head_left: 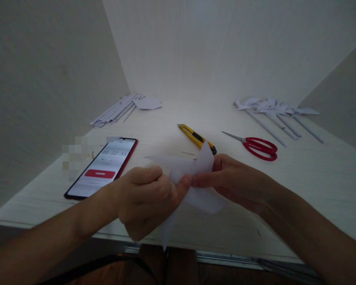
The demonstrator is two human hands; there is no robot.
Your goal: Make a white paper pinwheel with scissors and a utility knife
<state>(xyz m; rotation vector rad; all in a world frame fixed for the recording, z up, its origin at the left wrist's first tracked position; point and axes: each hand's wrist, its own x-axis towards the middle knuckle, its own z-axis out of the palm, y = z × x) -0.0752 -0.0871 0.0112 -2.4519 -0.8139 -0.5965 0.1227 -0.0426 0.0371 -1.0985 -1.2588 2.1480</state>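
Both of my hands hold a white paper pinwheel shape [192,166] just above the near edge of the pale table [314,174]. My left hand [145,200] is closed in a fist around the lower left part of the paper, thumb pressed against it. My right hand [237,184] pinches the centre of the paper from the right, thumb and fingers together. One paper point hangs down below the table edge, and others stick up and to the left.
A phone [105,166] with a lit timer screen lies at the left. A yellow utility knife [195,137] and red scissors [258,146] lie behind the hands. Rolled paper sticks [115,111] sit back left, finished paper pinwheels [279,113] back right. White walls enclose the table.
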